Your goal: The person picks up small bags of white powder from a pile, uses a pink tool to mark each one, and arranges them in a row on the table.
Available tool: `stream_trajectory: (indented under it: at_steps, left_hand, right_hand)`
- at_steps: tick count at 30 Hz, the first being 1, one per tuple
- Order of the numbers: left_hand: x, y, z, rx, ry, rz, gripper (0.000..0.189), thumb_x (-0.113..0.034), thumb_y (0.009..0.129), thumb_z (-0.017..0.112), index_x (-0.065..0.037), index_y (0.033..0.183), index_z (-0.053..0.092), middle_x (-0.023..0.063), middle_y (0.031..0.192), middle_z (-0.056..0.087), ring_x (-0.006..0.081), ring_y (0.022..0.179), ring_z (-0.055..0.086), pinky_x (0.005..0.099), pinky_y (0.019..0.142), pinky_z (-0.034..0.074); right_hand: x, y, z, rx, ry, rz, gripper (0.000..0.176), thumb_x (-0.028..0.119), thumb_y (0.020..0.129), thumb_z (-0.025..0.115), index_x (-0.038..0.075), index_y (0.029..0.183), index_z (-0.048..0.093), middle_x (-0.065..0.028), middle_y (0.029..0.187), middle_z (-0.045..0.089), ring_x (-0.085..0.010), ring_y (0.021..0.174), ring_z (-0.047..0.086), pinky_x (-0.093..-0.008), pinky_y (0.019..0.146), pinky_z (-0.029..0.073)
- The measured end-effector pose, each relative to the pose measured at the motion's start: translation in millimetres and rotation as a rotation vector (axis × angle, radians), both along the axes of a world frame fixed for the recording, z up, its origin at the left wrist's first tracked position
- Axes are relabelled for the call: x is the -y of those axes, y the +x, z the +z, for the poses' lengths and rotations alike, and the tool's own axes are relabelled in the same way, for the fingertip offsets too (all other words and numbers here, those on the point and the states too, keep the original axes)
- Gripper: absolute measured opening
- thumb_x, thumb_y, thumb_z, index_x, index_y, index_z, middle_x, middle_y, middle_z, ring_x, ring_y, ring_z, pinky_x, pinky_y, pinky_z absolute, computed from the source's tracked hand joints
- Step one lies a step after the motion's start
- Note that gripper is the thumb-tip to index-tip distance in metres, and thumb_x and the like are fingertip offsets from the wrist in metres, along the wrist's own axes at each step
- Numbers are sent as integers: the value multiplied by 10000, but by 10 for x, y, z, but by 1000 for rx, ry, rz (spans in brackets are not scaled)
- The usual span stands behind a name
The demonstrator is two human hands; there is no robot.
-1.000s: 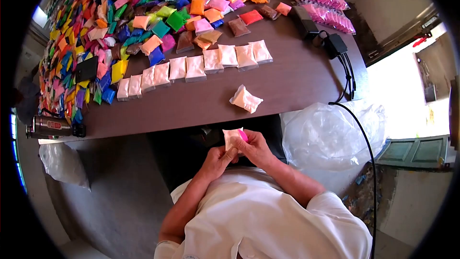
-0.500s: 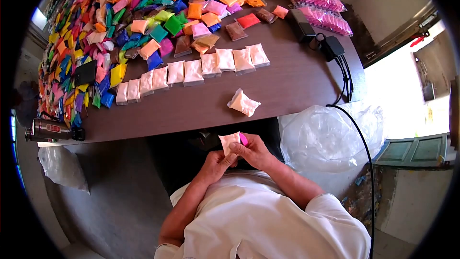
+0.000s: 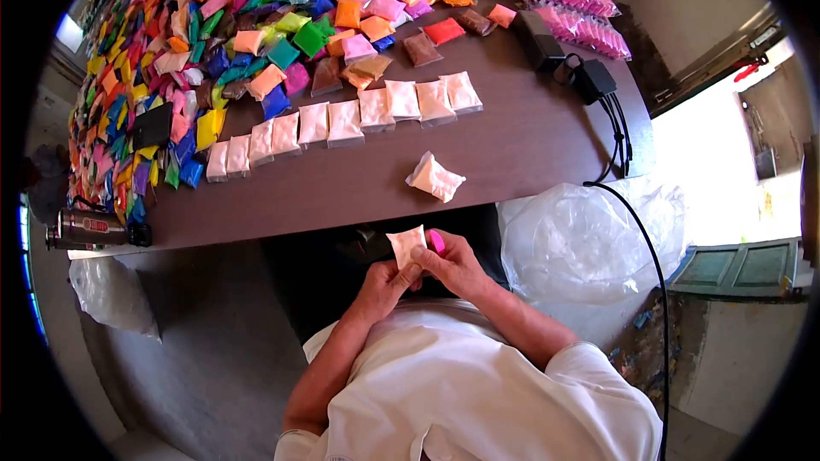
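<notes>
Just off the table's front edge, above my lap, both hands hold a small peach packet [image 3: 405,248]. My left hand [image 3: 383,287] grips its lower part, with the thumb near the bottom corner. My right hand [image 3: 450,265] pinches its right side, and a bright pink object [image 3: 436,242] shows behind those fingers; its shape is mostly hidden. On the table ahead lies a crumpled peach packet [image 3: 436,177] in clear wrap. Beyond it, a slanting row of several flat peach packets [image 3: 345,122] crosses the tabletop.
Many colourful packets [image 3: 282,53] are heaped across the table [image 3: 342,192]. A black box [image 3: 538,41] and adapter [image 3: 593,80] with cables lie at the right, near bagged pink packets [image 3: 585,30]. A flask [image 3: 98,229] lies at the left edge; plastic bags [image 3: 589,243] hang below.
The held packet has shifted slightly up and left and turned a little. My fingers have moved slightly around it. The packets on the table lie as before.
</notes>
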State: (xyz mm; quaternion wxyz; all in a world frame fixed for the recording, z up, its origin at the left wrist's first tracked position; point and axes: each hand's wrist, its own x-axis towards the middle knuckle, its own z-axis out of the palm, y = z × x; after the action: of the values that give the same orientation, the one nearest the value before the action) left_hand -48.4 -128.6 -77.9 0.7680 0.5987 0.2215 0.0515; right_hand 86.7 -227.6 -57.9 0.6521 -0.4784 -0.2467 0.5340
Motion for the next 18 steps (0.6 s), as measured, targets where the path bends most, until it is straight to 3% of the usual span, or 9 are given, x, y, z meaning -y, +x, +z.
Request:
stream_trajectory:
  at_steps: [9, 18]
  left_hand:
    - [-1, 7, 4, -42, 5, 24, 372, -359, 912, 565, -5, 802, 597, 15, 698, 558, 96, 666, 501, 248, 634, 422]
    - [0, 2, -24, -88, -16, -11, 324, -320, 886, 613, -4, 815, 620, 4, 712, 575, 79, 669, 503, 242, 628, 420]
  right_hand:
    - [-17, -44, -91, -28, 72, -30, 217, 211, 939, 535, -3, 902, 530, -42, 716, 589, -95, 602, 558, -234, 539, 469]
    - [19, -57, 4, 124, -12, -99, 212, 212, 933, 551, 7, 877, 559, -4, 708, 558, -52, 641, 498, -220, 562, 433]
